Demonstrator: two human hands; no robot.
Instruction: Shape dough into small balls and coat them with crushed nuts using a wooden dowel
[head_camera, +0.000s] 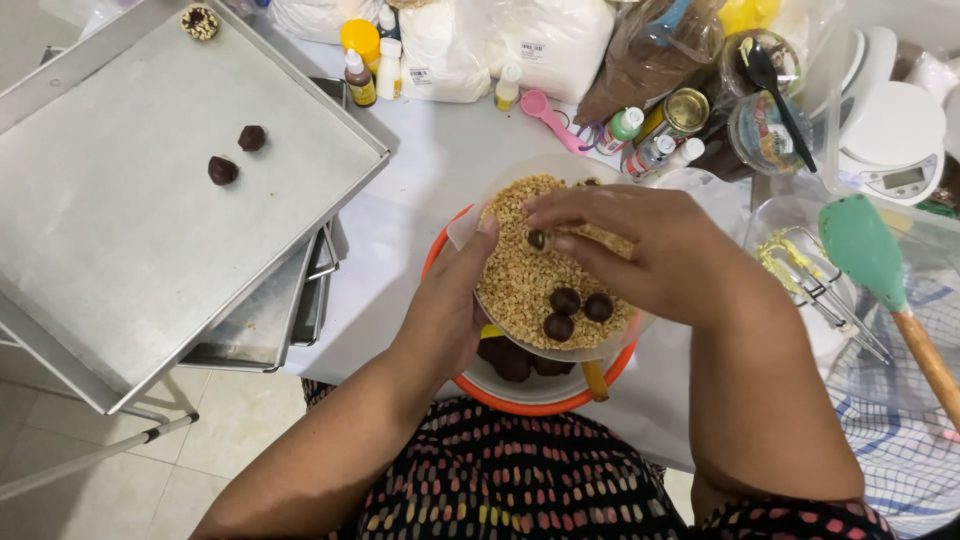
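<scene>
My left hand (447, 310) grips the near-left edge of a clear plastic tub (500, 180) filled with chopped nuts (515, 270). The tub rests on an orange-rimmed bowl (540, 403) that holds more dark chocolate balls (512, 362). My right hand (640, 250) hovers over the nuts, its fingertips pinching a chocolate ball (538, 239) partly coated in nuts. Three bare chocolate balls (575, 312) lie on the nuts below it.
A large metal baking tray (120, 260) at left carries two chocolate balls (236, 154) and one nut-coated ball (200, 21) at its far corner. Bottles, bags, a tin, a pink scoop (550, 115), a scale (895, 150), whisk beaters (815, 280) and a green spatula (880, 265) crowd the back and right.
</scene>
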